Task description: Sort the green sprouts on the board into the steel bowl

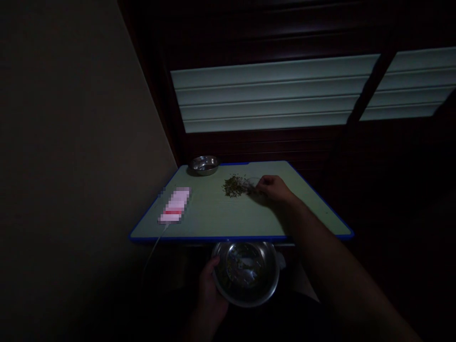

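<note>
A small pile of dark green-brown grains or seeds (235,185) lies on a pale green table top with a blue rim (213,213). My right hand (273,188) rests on the table just right of the pile, fingers curled and touching its edge. Below the table's near edge, my left hand (211,289) grips the left rim of a steel bowl (246,273), which holds a few bits. The room is dim.
A smaller steel bowl (203,165) stands at the table's far left corner. A blurred white and red flat object (174,205) with a thin cable lies at the left side. A wall rises on the left; a dark louvred shutter stands behind.
</note>
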A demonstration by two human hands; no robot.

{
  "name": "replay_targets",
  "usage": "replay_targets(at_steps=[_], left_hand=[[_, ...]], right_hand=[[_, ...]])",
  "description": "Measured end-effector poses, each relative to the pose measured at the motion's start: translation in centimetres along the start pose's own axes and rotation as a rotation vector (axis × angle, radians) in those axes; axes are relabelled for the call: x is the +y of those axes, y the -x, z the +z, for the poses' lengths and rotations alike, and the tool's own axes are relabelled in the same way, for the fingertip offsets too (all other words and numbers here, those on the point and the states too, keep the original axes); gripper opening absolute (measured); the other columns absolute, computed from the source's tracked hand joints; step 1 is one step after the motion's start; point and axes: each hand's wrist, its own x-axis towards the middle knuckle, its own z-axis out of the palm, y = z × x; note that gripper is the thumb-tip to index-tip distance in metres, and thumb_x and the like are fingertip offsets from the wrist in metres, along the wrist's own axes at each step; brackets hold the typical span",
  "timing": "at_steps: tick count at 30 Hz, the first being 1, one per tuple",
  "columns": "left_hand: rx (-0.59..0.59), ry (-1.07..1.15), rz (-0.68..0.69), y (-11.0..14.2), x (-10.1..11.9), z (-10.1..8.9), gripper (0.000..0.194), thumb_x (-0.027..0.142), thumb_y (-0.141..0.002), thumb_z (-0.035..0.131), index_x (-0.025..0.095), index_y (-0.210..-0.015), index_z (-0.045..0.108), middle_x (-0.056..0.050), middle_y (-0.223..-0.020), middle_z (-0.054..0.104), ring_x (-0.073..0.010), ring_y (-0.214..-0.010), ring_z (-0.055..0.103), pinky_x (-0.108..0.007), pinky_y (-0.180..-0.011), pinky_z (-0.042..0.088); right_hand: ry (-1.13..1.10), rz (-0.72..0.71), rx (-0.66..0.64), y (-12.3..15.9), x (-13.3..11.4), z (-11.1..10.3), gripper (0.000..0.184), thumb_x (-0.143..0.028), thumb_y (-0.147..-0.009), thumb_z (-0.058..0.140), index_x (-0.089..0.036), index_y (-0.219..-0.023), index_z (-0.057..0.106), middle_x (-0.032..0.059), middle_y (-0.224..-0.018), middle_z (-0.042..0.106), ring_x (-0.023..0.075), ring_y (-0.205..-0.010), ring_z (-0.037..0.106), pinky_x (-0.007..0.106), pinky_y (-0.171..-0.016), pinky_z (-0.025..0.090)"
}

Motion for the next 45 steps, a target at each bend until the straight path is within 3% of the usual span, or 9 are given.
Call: replay_targets(at_steps=[5,11,15,24,29,37,45], left_hand=[[-0.014,-0.021,-0.03,0.5,0.0,0.1,0.017,0.021,-0.076,0.058,0.012,-0.081,0.071,-0.009,-0.073,0.075,-0.022,-0.068,0.068,-0.035,-0.068,0.052],[-0.024,-0.029,-0.017,0.4,0.1,0.0,0.016,0.022,-0.075,0.059,0.013,-0.08,0.071,-0.008,-0.073,0.075,-0.022,-0.067,0.068,-0.034,-0.068,0.053],[-0.025,-0.049,-0.014,0.2,0.1,-0.2,0.015,0.022,-0.074,0.06,0.013,-0.078,0.071,-0.008,-0.073,0.075,-0.023,-0.069,0.068,-0.036,-0.069,0.053],[-0.03,-0.032,0.01,0.0,-0.1,-0.5,0.017,0.022,-0.072,0.062,0.012,-0.083,0.071,-0.009,-0.077,0.075,-0.0238,-0.074,0.069,-0.037,-0.071,0.053],[-0.035,-0.021,0.001,0.2,0.0,-0.5,0.021,0.022,-0.071,0.063,0.012,-0.088,0.07,-0.01,-0.078,0.075,-0.025,-0.075,0.069,-0.04,-0.075,0.053],[-0.027,-0.015,-0.012,0.1,-0.2,-0.5,0.021,0.023,-0.073,0.062,0.012,-0.088,0.07,-0.011,-0.08,0.075,-0.0261,-0.077,0.069,-0.04,-0.075,0.053],[-0.007,-0.027,-0.015,0.3,0.0,-0.3,0.016,0.021,-0.074,0.059,0.012,-0.08,0.071,-0.009,-0.075,0.075,-0.0235,-0.071,0.069,-0.036,-0.07,0.053]], right_hand=[[0.022,-0.015,0.089,-0.5,0.7,-1.1,0.011,-0.027,-0.059,0.061,-0.016,-0.058,0.06,0.0005,-0.054,0.057,0.0115,-0.051,0.048,0.024,-0.051,0.037],[0.037,-0.046,0.044,-0.1,0.6,-0.6,0.025,-0.03,-0.058,0.064,-0.014,-0.078,0.067,-0.0007,-0.058,0.058,0.0102,-0.052,0.046,0.022,-0.049,0.035],[0.1,-0.074,0.042,0.1,0.3,0.1,0.016,-0.03,-0.061,0.063,-0.014,-0.065,0.064,0.0009,-0.058,0.059,0.0109,-0.055,0.048,0.022,-0.052,0.037],[0.224,-0.164,-0.037,0.3,0.4,1.2,0.01,-0.025,-0.062,0.059,-0.015,-0.061,0.061,-0.0012,-0.057,0.056,0.0111,-0.056,0.048,0.023,-0.055,0.036],[0.248,-0.202,-0.082,0.4,0.6,1.6,0.011,-0.026,-0.064,0.059,-0.015,-0.064,0.063,-0.0015,-0.059,0.057,0.0106,-0.056,0.048,0.023,-0.054,0.035],[0.39,-0.23,-0.042,0.5,0.4,1.6,0.011,-0.02,-0.067,0.059,-0.015,-0.07,0.068,0.0013,-0.066,0.065,0.0127,-0.062,0.055,0.023,-0.06,0.038],[0.397,-0.28,-0.075,0.6,0.2,2.1,0.014,-0.018,-0.069,0.06,-0.016,-0.077,0.072,0.0025,-0.073,0.07,0.0136,-0.067,0.058,0.023,-0.064,0.04]])
